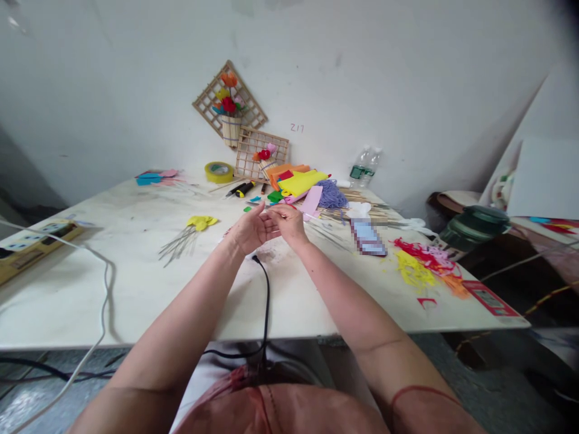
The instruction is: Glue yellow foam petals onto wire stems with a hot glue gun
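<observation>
My left hand (251, 234) and my right hand (290, 226) meet above the middle of the white table (149, 307). The right hand's fingertips are pinched together near the left fingers. My left hand has its thumb raised and its fingers curled toward the right hand. A bit of red shows at the right fingertips, and a thin pale stem sticks out beside them; what the fingers hold is too small to name. Left of the hands lie yellow felt petals (202, 223) on thin wire stems (176, 244). A black cable (266, 295) runs under my wrists.
Behind the hands are felt sheets (305, 181), purple strands (332, 194), yellow tape (219, 172) and a cutter (245, 189). Lattice frames with flowers (230, 102) lean on the wall. A phone (368, 236), coloured scraps (414, 270) and a dark jar (474, 229) stand right; a power strip (40, 247) lies left.
</observation>
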